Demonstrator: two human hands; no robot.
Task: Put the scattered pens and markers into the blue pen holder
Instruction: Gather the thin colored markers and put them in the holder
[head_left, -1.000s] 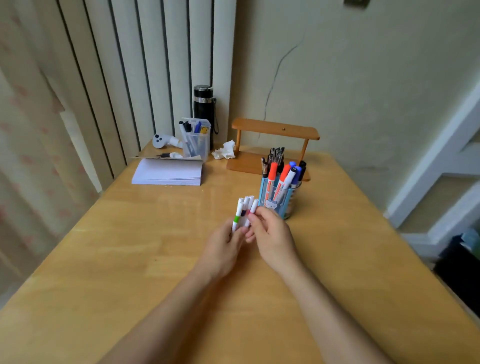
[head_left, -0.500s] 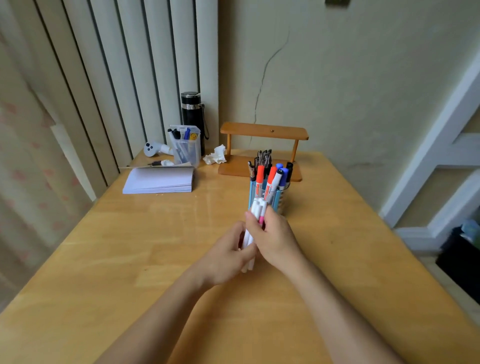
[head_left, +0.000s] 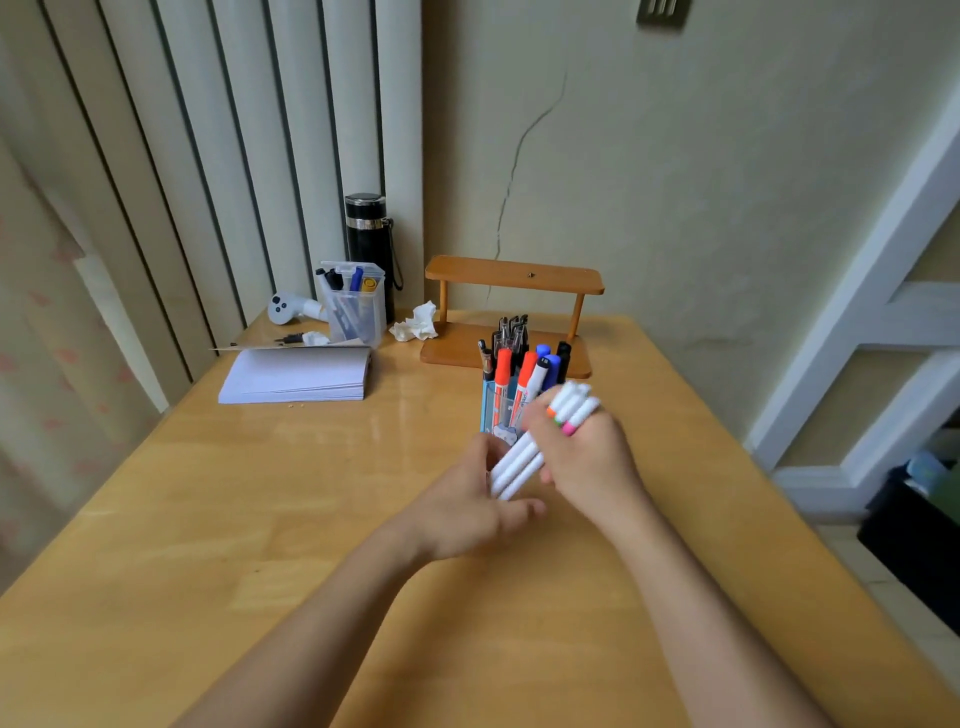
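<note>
Our right hand (head_left: 587, 467) has its fingers wrapped around the upper part of a bundle of white-barrelled markers with orange, green and pink bands (head_left: 519, 460). The white caps stick out past the knuckles, up and to the right. Our left hand (head_left: 462, 504) cups the lower ends of the barrels between fingers and thumb, but we cannot tell whether it is pinching them or only steadying them. A second ago we held the bundle upright between both hands, just left of the blue plastic pen holder (head_left: 488, 410). Half a second ago it stood upright directly in front of the holder. Now it is tilted, with the caps leaning over the holder's right side and the lower ends low at its front. We take this to mean the right hand is taking over the load and the drop into the holder is close. The holder stands on the light wooden table (head_left: 260, 519), touching or just behind our hands, and it is already crowded with orange-capped, blue and black pens. The lower ends probably have to be raised over the rim and the bundle stood upright to find a gap. Farther back are a small wooden two-tier shelf (head_left: 514, 275), a crumpled white tissue (head_left: 418, 325), a clear plastic box of pens (head_left: 356, 312), a black flask (head_left: 368, 234) and a stack of white paper (head_left: 296, 376).
</note>
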